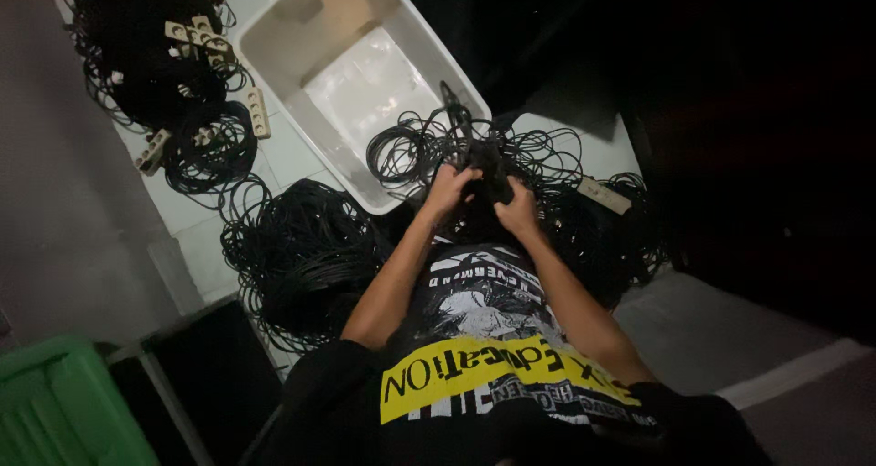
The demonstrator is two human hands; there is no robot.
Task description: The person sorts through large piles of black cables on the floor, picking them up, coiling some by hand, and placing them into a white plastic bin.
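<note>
Both the left hand (450,190) and the right hand (517,209) were closed on a black cable bundle (485,160), gripping its near end. The bundle ran lengthwise away from the fingers towards the white tub (274,60), over loose coils (406,151); neither hand was nearer.

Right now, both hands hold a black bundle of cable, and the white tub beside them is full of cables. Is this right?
Not quite. In the head view the white tub is empty. Both the left hand and the right hand do hold the black bundle of cable.
</note>
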